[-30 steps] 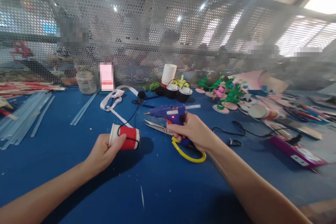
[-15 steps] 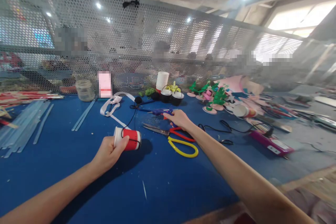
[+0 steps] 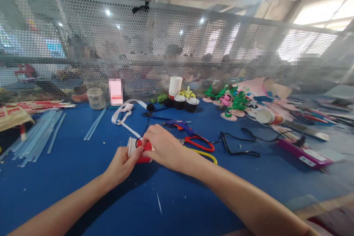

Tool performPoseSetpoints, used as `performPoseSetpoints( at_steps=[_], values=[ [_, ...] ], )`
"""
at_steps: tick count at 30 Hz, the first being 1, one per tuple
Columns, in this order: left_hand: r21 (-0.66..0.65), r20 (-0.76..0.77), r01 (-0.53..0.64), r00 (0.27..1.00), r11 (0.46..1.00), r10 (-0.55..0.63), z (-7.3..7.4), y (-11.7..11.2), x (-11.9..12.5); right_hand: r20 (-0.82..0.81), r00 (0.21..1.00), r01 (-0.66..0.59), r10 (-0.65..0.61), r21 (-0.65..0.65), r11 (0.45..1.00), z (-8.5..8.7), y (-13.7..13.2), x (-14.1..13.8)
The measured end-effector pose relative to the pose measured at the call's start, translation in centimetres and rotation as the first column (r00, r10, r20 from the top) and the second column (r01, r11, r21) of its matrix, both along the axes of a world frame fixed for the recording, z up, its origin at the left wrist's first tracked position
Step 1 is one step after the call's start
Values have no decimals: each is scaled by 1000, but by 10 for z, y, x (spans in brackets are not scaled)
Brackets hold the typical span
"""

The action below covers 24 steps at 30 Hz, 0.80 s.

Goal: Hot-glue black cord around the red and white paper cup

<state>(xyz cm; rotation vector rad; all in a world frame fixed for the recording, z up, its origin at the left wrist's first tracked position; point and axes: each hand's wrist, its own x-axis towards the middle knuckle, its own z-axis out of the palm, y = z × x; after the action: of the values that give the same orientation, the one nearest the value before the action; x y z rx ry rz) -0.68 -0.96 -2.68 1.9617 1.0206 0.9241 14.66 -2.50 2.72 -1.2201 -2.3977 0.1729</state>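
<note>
On its side in my left hand [image 3: 123, 164] is a red and white paper cup [image 3: 132, 146], its white rim facing left. My left thumb presses on the cup's red side. A black cord [image 3: 146, 127] runs from a small black ball of yarn [image 3: 150, 107] down to the cup. My right hand [image 3: 163, 147] is closed over the cup, its fingertips pinching at the cord and partly hiding it. Just beyond that hand lies a blue glue gun [image 3: 181, 125]. Scissors [image 3: 200, 143] with red and yellow handles are partly covered by my right hand and wrist.
Translucent glue sticks [image 3: 41, 136] lie at the left, near a glass jar [image 3: 96, 99]. White ribbon [image 3: 118, 116] curls behind the cup. Stacked cups [image 3: 175, 86], two small black buckets [image 3: 186, 104] and green craft trees [image 3: 239, 103] stand behind. A purple power strip [image 3: 304, 153] lies right.
My right hand has let go of the glue gun, which now rests on the table, and has come left onto the cup. The view has shifted slightly.
</note>
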Motion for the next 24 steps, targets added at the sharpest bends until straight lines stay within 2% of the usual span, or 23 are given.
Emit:
performPoseSetpoints(
  at_steps=[4, 6, 8, 10, 12, 15, 19, 24],
  values=[
    [-51, -3, 14, 1000, 999, -14, 1, -1, 0, -49, 999, 4, -7, -61, 998, -6, 0, 1],
    [-79, 20, 10, 1000, 997, -8, 3, -3, 0, -129, 992, 1, -13, -90, 996, -6, 0, 3],
    [-118, 66, 8, 998, 993, 0, 8, -4, 1, -262, 963, 32, -71, -150, 988, -5, 1, 5],
    [-184, 121, -9, 992, 983, 32, 13, -6, 2, -417, 898, 33, -139, -251, 967, -3, 3, 8],
    [-242, 153, -34, 986, 970, 73, 17, -7, 4, -559, 817, -58, -143, -326, 943, -3, 7, 12],
    [-306, 186, -64, 975, 950, 126, 18, -8, 4, -700, 708, -216, -94, -342, 915, -2, 11, 17],
    [-368, 227, -61, 962, 928, 153, 15, -8, 3, -743, 646, -227, -175, -406, 885, 1, 14, 21],
    [-395, 281, -31, 947, 918, 153, 9, -7, 1, -752, 618, -170, -232, -415, 894, 1, 16, 27]
  ],
)
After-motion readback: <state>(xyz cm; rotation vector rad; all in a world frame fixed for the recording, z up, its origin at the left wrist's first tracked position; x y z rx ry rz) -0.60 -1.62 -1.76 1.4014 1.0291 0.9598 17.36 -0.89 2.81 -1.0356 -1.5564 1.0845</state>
